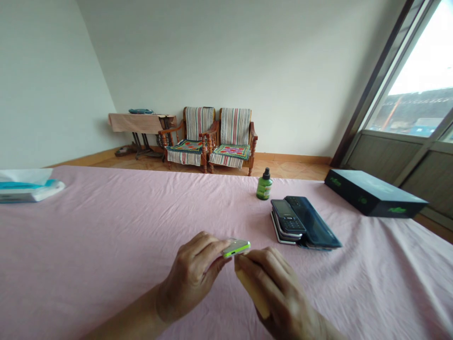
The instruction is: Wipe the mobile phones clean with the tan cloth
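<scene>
My left hand (pixel 196 264) is closed on a small phone (pixel 236 247) with a bright lime-green edge, pinched between thumb and fingers. A dark port slot shows in that edge, which faces me. Close by on the right, my right hand (pixel 278 288) grips a yellow cloth (pixel 253 293) that hangs down below its fingers. The right fingertips are right beside the phone's green edge; whether they touch it I cannot tell. Beyond the right hand lies a stack of phones, with a black keypad phone (pixel 288 218) on top. Larger dark blue phones (pixel 314 224) lie alongside it.
A green bottle (pixel 264 185) with a black cap stands behind the phones. At the right is a black box (pixel 375 192), and at the far left a pack of tissues (pixel 30 186). A pink cloth (pixel 123 236) covers the table. Two wooden armchairs (pixel 231 134) stand beyond it.
</scene>
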Available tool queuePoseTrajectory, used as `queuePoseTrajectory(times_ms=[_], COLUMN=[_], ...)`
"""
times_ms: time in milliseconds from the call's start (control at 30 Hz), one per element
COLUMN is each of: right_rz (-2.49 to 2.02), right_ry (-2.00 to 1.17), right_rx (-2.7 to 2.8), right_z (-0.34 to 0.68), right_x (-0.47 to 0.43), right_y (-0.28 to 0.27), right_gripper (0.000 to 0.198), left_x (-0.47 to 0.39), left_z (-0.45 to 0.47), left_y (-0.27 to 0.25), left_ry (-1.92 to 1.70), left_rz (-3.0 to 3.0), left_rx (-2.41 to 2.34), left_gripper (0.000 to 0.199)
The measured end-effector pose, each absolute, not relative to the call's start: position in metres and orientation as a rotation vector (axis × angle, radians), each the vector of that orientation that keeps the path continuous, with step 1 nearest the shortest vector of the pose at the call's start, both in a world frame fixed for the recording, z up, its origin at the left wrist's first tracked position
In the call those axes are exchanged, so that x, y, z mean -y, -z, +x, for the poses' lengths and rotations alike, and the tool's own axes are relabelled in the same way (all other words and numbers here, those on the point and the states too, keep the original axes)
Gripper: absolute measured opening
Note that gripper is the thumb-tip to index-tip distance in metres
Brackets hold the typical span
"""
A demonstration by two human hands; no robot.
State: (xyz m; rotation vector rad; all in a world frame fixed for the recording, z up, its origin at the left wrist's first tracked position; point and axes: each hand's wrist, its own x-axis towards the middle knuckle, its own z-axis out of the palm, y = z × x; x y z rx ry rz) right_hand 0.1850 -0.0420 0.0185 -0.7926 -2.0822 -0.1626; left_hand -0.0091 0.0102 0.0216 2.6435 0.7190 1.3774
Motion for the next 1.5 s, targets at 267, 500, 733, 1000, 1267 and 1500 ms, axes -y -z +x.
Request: queuePoseTrajectory(times_ms=[267,500,733,1000,1267,1500], right_rz=[-0.803,-0.797,-0.787,-0.816,-0.842,-0.835], right_ry=[0.210,0.250,0.236,0.218,0.214,0.216], right_rx=[2.049,2.070,2.068,2.026,2.023,2.033], right_z=[0.188,0.182,0.177,0.176,0.178,0.177], right_x=[0.045,0.044,0.046,0.045,0.046,0.045], right_y=[-0.018,-0.021,-0.025,-0.016,-0.014,-0.016], right_gripper=[0.030,0.027,0.024,0.026,0.026,0.027], left_x=[-0.007,-0.008,-0.008,-0.009,-0.010,-0.010], left_z=[-0.011,-0.009,-0.008,-0.008,-0.008,-0.008], left_y=[-0.020,-0.021,-0.018,-0.015,-0.015,-0.016], left_ry=[-1.316,-1.330,-1.331,-1.308,-1.292,-1.306], left_rz=[2.670,2.678,2.685,2.714,2.721,2.726], left_rx=[-0.713,-0.724,-0.711,-0.715,-0.723,-0.726], left_gripper=[0.023,0.022,0.023,0.021,0.022,0.021])
